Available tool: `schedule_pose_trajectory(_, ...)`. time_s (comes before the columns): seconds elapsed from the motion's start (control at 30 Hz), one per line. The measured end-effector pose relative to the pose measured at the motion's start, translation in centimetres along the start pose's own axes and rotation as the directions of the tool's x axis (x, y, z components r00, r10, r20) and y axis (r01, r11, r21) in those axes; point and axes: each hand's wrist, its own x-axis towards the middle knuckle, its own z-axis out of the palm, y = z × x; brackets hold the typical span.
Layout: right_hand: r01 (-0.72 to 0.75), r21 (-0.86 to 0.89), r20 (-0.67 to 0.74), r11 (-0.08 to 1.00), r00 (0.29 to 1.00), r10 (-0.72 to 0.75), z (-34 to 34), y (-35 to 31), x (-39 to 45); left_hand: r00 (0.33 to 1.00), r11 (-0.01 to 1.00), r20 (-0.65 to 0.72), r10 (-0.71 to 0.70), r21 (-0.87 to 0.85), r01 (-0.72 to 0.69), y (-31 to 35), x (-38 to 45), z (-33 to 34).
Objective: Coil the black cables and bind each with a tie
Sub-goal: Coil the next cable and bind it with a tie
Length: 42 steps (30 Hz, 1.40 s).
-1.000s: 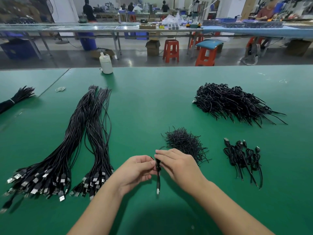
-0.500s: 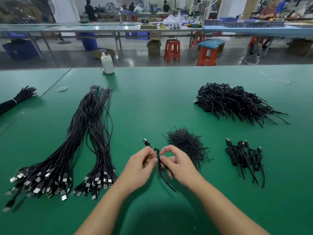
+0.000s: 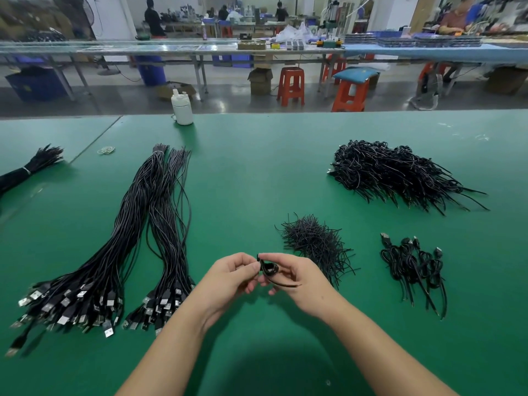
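**Cable-coiling bench: contents by size**

Green table (image 3: 257,167): work surface bearing all items below; a seam runs across its far left part.

Two long bundles of straight cables (image 3: 137,232): left of centre, lying side by side, running from the far middle toward the near left edge, plug ends fanned out nearest the person.

Large heap of cables (image 3: 394,172): far right, loose ends trailing to the right.

Pile of ties (image 3: 314,241): short black strands, centre, just beyond and right of the right hand.

Small group of coiled cables (image 3: 411,267): right of the tie pile, apart from it, plugs pointing away from the person.

Banded bundle (image 3: 31,167): far left edge, bound with a pale band.

White bottle (image 3: 182,107): upright at the table's far edge.

Rubber bands (image 3: 106,150): pale, lying loose near the seam.

Left hand (image 3: 228,281): raised above the table at centre front, fingers curled, fingertips pinching the coil's left side.

Right hand (image 3: 297,278): facing the left hand, thumb and forefinger pinching the same coil from the right.

Coiled black cable (image 3: 268,268): held between the two hands above the table, wound into a small loop; one thin end sticks out rightward under the right hand's fingers.
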Motion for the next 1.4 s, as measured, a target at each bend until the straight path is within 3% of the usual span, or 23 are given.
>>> schedule_pose_trajectory(0.17, 0.039, -0.199, -0.139, 0.979, 0.988, -0.067, -0.4, -0.2, 0.0, 0.997, 0.993, -0.002, 0.081, 0.089, -0.08, 0.0, -0.5, 0.4)
schedule_pose_trajectory(0.23, -0.001, -0.172, -0.171, 0.985, 0.985, -0.029, -0.4, -0.2, 0.1, 0.985, 0.959, -0.029, 0.168, 0.236, -0.156, 0.4, -0.7, 0.8)
schedule_pose_trajectory(0.3, -0.063, -0.057, -0.162, 0.996, 0.985, 0.053, -0.3, -0.2, 0.1, 0.95, 0.842, -0.054, 0.306, 0.482, -0.244, 0.6, -0.8, 1.2)
schedule_pose_trajectory(0.37, -0.105, 0.052, -0.141, 0.993, 0.984, 0.112, -0.3, -0.1, 0.2, 0.893, 0.652, -0.025, 0.449, 0.693, -0.308, 0.9, -1.2, 1.6)
schedule_pose_trajectory(0.43, -0.116, 0.166, -0.131, 0.979, 0.982, 0.139, -0.3, -0.1, 0.3, 0.845, 0.536, 0.039, 0.533, 0.757, -0.373, 1.0, -1.5, 1.9)
schedule_pose_trajectory(0.57, -0.086, 0.236, -0.167, 0.968, 0.978, 0.127, -0.2, -0.1, 0.3, 0.812, 0.462, 0.085, 0.577, 0.786, -0.411, 0.5, -1.4, 2.2)
schedule_pose_trajectory(0.67, -0.045, 0.18, -0.16, 0.983, 0.984, 0.075, -0.3, 0.1, 0.1, 0.839, 0.495, 0.065, 0.541, 0.781, -0.38, 0.3, -1.3, 2.2)
schedule_pose_trajectory(0.8, -0.018, 0.209, -0.074, 0.978, 0.997, 0.035, -0.4, 0.4, -0.3, 0.906, 0.656, -0.066, 0.417, 0.712, -0.25, 0.2, -0.6, 1.7)
schedule_pose_trajectory(0.9, 0.031, 0.074, -0.05, 0.997, 0.998, -0.028, -0.5, 0.4, -0.4, 0.946, 0.752, -0.084, 0.313, 0.631, -0.193, 0.1, -0.3, 1.4)
schedule_pose_trajectory(0.97, 0.04, -0.061, -0.102, 0.997, 0.994, -0.046, -0.7, 0.5, -0.3, 0.953, 0.756, -0.053, 0.298, 0.622, -0.201, 0.1, -0.4, 1.4)
schedule_pose_trajectory(1.07, 0.025, -0.225, -0.194, 0.974, 0.979, -0.07, -1.0, 0.6, -0.4, 0.917, 0.629, 0.01, 0.398, 0.725, -0.281, 0.1, -0.8, 1.7)
schedule_pose_trajectory(1.17, -0.04, -0.15, -0.145, 0.988, 0.989, 0.018, -1.0, 0.7, -0.4, 0.846, 0.433, 0.113, 0.521, 0.819, -0.376, -0.2, -0.9, 2.2)
schedule_pose_trajectory(1.4, -0.219, 0.109, -0.045, 0.97, 0.973, 0.225, -1.4, 0.5, -1.0, 0.72, 0.046, 0.348, 0.6, 0.884, -0.465, -1.4, -0.8, 2.4)
